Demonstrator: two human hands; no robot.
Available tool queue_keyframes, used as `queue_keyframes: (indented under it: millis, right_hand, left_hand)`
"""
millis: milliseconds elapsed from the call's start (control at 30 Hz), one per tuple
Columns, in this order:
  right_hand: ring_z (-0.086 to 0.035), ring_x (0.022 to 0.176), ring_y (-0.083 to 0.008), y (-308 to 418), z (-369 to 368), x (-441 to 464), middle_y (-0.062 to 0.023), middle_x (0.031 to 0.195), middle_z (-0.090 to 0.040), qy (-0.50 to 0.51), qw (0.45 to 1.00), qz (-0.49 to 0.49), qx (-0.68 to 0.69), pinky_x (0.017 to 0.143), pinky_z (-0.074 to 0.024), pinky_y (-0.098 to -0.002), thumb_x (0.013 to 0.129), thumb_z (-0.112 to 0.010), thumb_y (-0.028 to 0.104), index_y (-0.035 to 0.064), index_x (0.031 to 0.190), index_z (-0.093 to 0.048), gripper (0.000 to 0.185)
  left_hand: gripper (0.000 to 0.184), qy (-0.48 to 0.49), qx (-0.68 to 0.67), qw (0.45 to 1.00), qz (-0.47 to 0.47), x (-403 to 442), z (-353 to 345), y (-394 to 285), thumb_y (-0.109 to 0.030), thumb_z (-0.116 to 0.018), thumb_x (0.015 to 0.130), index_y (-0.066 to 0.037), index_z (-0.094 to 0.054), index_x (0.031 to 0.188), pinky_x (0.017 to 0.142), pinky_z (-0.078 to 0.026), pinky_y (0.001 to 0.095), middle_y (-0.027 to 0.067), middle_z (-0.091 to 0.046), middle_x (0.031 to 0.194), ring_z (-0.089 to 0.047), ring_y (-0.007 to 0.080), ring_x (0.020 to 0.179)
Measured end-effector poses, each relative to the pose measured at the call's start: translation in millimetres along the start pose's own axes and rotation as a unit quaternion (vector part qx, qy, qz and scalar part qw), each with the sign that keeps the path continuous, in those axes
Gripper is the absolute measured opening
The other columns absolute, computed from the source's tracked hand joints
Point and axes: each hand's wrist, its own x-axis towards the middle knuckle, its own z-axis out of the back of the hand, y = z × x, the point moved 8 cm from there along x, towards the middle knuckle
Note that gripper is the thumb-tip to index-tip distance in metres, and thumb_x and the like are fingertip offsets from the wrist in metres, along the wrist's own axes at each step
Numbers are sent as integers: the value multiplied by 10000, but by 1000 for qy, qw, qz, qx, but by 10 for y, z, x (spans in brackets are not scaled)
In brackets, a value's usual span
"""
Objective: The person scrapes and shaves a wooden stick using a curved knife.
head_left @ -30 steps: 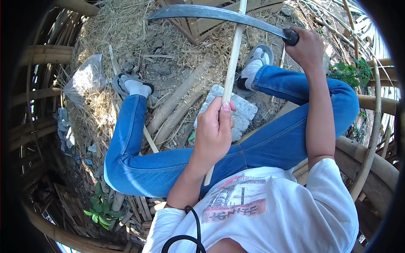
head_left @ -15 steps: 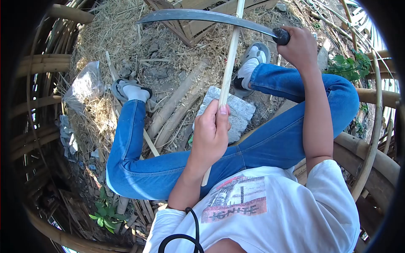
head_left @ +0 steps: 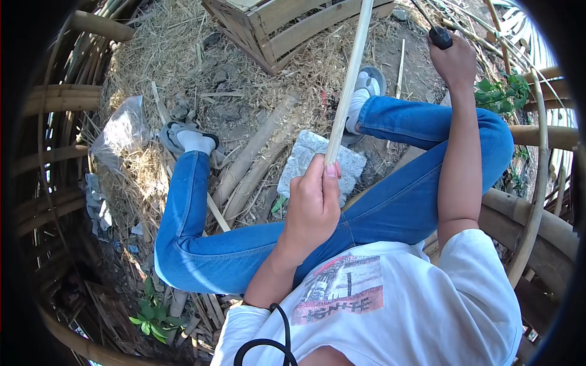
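Note:
My left hand [head_left: 313, 201] is closed around a pale bamboo strip [head_left: 348, 91], which slants up and away past the top edge of the view. Near the upper right, my right hand [head_left: 455, 61] grips a machete by its black handle [head_left: 440, 38]. Only a thin, edge-on piece of the blade [head_left: 420, 12] shows; the rest is out of view. The machete is apart from the strip, to its right. Beneath the strip, between my legs, lies a rough grey stone block [head_left: 299, 161].
A slatted wooden crate [head_left: 293, 33] stands at the top. Bamboo poles [head_left: 256, 149] lie on straw-strewn ground, with a clear plastic bag [head_left: 125, 128] at left. A thin sliver [head_left: 400, 70] rests near my right foot. Bamboo rails [head_left: 546, 137] curve along both sides.
My right hand has moved up and right, carrying the machete off the strip and turning its blade nearly out of view. The strip's upper end tilts further right. A sliver now shows by my foot.

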Motion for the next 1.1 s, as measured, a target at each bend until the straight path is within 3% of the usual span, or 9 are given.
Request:
queue_keyframes:
  millis: [133, 300, 400, 433, 567, 933, 1100]
  right_hand:
    - [-678, 808, -397, 119, 63, -84, -200, 813, -696, 18, 996, 0, 85, 748, -533, -482, 797, -671, 404, 71, 846, -733, 343]
    - [-687, 803, -369, 486, 58, -249, -180, 818, -705, 63, 991, 31, 113, 732, -548, -453, 741, -684, 298, 108, 948, -760, 291]
    - [-686, 801, -365, 668, -52, -392, -168, 816, -708, 81, 986, 86, 114, 748, -556, -453, 715, -682, 276, 125, 989, -766, 323]
    - [-686, 798, -359, 773, 18, -467, -166, 805, -707, 37, 986, 135, 88, 756, -560, -452, 682, -677, 238, 131, 992, -768, 341]
    - [-682, 775, -349, 1004, 56, -591, -158, 774, -701, 102, 978, 157, 95, 742, -561, -454, 650, -656, 193, 153, 965, -771, 337]
    - [-675, 742, -347, 1033, -22, -666, -152, 738, -685, 113, 973, 173, 101, 711, -558, -450, 641, -655, 191, 155, 953, -776, 337]
    - [-679, 774, -340, 1078, -26, -693, -152, 766, -692, 133, 972, 176, 84, 720, -556, -449, 634, -664, 196, 157, 971, -778, 358]
  left_hand:
    - [264, -21, -21, 999, 26, 33, 88, 88, -211, -411, 1071, -12, -527, 943, 470, -276, 248, -45, -383, 587, -337, 28, 529]
    - [276, -26, 9, 999, 34, 80, 130, 139, -219, -394, 1074, -7, -534, 965, 485, -278, 249, -43, -379, 595, -339, 31, 545]
    - [278, -38, 6, 999, 37, 94, 146, 159, -219, -390, 1074, -5, -536, 973, 491, -284, 250, -38, -389, 601, -347, 34, 551]
    - [278, -42, 2, 998, 38, 98, 149, 163, -219, -390, 1074, -4, -537, 975, 493, -286, 251, -36, -393, 602, -349, 35, 552]
    - [270, -41, 18, 998, 40, 111, 140, 184, -211, -392, 1071, -3, -540, 983, 496, -292, 251, -33, -400, 605, -354, 39, 551]
    - [294, -41, 5, 997, 64, 134, 88, 236, -210, -368, 1072, 3, -547, 978, 496, -292, 260, -32, -398, 590, -362, 43, 542]
    - [249, -79, 131, 988, 5, 146, 118, 182, -154, -405, 1053, 15, -550, 940, 467, -328, 317, 42, -426, 535, -428, 108, 474]
